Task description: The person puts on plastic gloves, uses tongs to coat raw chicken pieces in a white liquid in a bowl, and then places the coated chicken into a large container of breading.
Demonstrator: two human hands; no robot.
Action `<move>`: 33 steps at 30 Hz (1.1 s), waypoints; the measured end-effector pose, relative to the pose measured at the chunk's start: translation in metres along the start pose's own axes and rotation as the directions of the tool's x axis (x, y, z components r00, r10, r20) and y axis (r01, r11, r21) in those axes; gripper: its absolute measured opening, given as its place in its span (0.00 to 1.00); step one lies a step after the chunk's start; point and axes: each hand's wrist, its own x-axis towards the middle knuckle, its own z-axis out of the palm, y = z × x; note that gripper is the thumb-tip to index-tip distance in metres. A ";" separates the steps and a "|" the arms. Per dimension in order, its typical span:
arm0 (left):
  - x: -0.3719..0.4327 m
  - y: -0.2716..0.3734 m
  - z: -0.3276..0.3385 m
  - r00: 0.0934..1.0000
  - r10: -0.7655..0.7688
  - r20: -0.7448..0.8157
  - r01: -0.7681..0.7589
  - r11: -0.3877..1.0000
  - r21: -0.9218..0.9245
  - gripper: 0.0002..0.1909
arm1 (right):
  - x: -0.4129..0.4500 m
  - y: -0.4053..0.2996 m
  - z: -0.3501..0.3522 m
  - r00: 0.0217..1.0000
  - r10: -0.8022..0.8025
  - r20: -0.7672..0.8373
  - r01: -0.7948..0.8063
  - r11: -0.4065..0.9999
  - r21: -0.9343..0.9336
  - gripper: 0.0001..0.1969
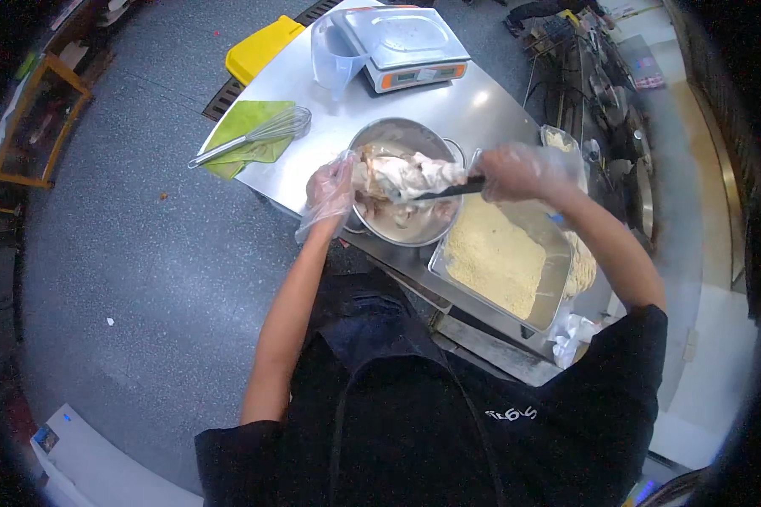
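Observation:
A steel pot point(363, 136) with side handles stands on the metal table, holding pale, batter-coated pieces that look like raw meat point(412, 174). My left hand point(333, 187), in a clear plastic glove, grips the pot's left rim. My right hand point(517, 171), also gloved, is closed around a black-handled utensil point(453, 189) that reaches over the pot. Coated pieces lie heaped against this utensil, hiding its far end, so its exact kind is unclear. Just right of the pot, below my right forearm, sits a rectangular steel pan point(548, 295) of pale yellow crumbs or flour point(498, 256).
On the metal table point(482, 104) are a digital scale point(406, 44), a clear plastic jug point(336, 63) and a wire whisk point(263, 134) on a green cloth point(244, 120). A yellow lid or bin point(263, 51) lies beyond its edge. Crumpled white plastic point(571, 336) sits beside the pan.

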 end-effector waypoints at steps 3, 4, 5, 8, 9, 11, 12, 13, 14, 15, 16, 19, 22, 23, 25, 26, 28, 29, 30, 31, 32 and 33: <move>-0.001 0.001 -0.001 1.000 -0.023 0.018 0.024 1.000 -0.012 0.22 | 0.014 -0.015 -0.021 0.994 0.112 0.005 -0.110 0.984 -0.143 0.11; 0.000 0.000 0.000 1.000 -0.006 0.004 0.007 1.000 -0.014 0.21 | 0.019 -0.013 -0.022 0.990 0.134 -0.039 -0.139 0.970 -0.198 0.10; 0.000 -0.001 0.000 1.000 0.010 -0.009 -0.011 1.000 -0.016 0.21 | 0.022 -0.014 -0.023 0.985 0.152 -0.084 -0.169 0.953 -0.251 0.10; -0.001 0.000 0.001 0.999 0.044 -0.029 -0.044 0.999 -0.018 0.21 | 0.015 -0.004 -0.018 0.990 0.089 -0.110 -0.122 0.932 -0.343 0.11; 0.001 -0.003 0.002 0.999 0.047 -0.027 -0.048 0.999 -0.020 0.21 | 0.015 0.003 -0.007 0.991 0.012 -0.135 -0.074 0.884 -0.462 0.12; 0.003 -0.016 0.007 0.996 0.073 -0.057 -0.076 0.996 -0.041 0.22 | 0.013 0.011 0.030 0.905 -0.199 -0.377 -0.059 0.817 -0.573 0.14; 0.002 -0.014 0.007 0.996 0.074 -0.050 -0.076 0.996 -0.040 0.22 | 0.014 0.012 0.052 0.723 -0.418 -0.549 -0.081 0.739 -0.669 0.17; 0.001 -0.007 0.006 0.998 0.055 -0.025 -0.056 0.997 -0.049 0.22 | 0.019 0.004 0.067 0.729 -0.409 -0.548 -0.085 0.741 -0.666 0.17; 0.000 -0.004 0.003 0.999 0.032 -0.009 -0.032 0.998 -0.050 0.22 | 0.031 -0.011 0.079 0.816 -0.228 -0.531 -0.134 0.819 -0.558 0.18; -0.001 -0.004 0.002 0.999 0.031 -0.007 -0.031 0.998 -0.046 0.22 | 0.043 -0.021 0.091 0.877 -0.043 -0.479 -0.201 0.872 -0.447 0.19; 0.000 -0.001 0.004 1.000 0.014 0.013 -0.013 0.999 -0.034 0.21 | 0.053 -0.022 0.106 0.877 -0.035 -0.479 -0.207 0.872 -0.444 0.19; 0.009 -0.016 0.011 0.999 0.034 0.002 -0.034 0.998 -0.055 0.21 | 0.081 -0.023 0.115 0.898 0.004 -0.439 -0.164 0.930 -0.328 0.15; 0.005 -0.015 0.009 1.000 0.005 0.022 -0.002 0.992 -0.125 0.20 | 0.079 -0.030 0.099 0.962 0.043 -0.269 -0.079 0.989 -0.125 0.09; 0.002 -0.008 0.007 0.997 -0.058 0.058 0.067 0.985 -0.161 0.19 | 0.072 -0.031 0.099 0.963 0.114 -0.242 -0.103 0.993 0.057 0.09; 0.004 -0.013 0.008 0.996 -0.073 0.047 0.079 0.987 -0.137 0.19 | 0.064 -0.031 0.094 0.962 0.162 -0.220 -0.113 0.968 0.222 0.09; 0.005 -0.017 0.008 0.995 -0.094 0.039 0.098 0.989 -0.114 0.20 | 0.055 -0.026 0.097 0.973 0.136 -0.187 -0.101 0.978 0.185 0.08; 0.000 -0.015 0.011 0.995 -0.086 0.043 0.092 0.986 -0.138 0.21 | 0.030 -0.019 0.093 0.983 0.110 -0.147 -0.088 0.985 0.145 0.08; -0.004 -0.014 0.011 0.996 -0.080 0.046 0.086 0.984 -0.159 0.22 | 0.012 -0.016 0.082 0.980 0.122 -0.159 -0.099 0.984 0.147 0.07; -0.009 -0.012 0.012 0.996 -0.081 0.044 0.087 0.983 -0.159 0.22 | -0.004 -0.014 0.067 0.975 0.139 -0.172 -0.113 0.982 0.153 0.06; -0.016 -0.011 0.010 0.999 -0.038 0.004 0.038 0.988 -0.150 0.21 | -0.014 -0.013 0.050 0.976 0.132 -0.172 -0.106 0.982 0.155 0.06; -0.023 -0.009 0.011 0.999 0.007 -0.031 -0.012 0.990 -0.142 0.20 | -0.026 -0.011 0.033 0.981 0.155 -0.121 -0.138 0.981 0.134 0.07; -0.032 -0.012 0.016 1.000 0.006 -0.028 -0.010 0.990 -0.139 0.20 | -0.033 -0.008 0.028 0.982 0.178 -0.070 -0.169 0.979 0.114 0.07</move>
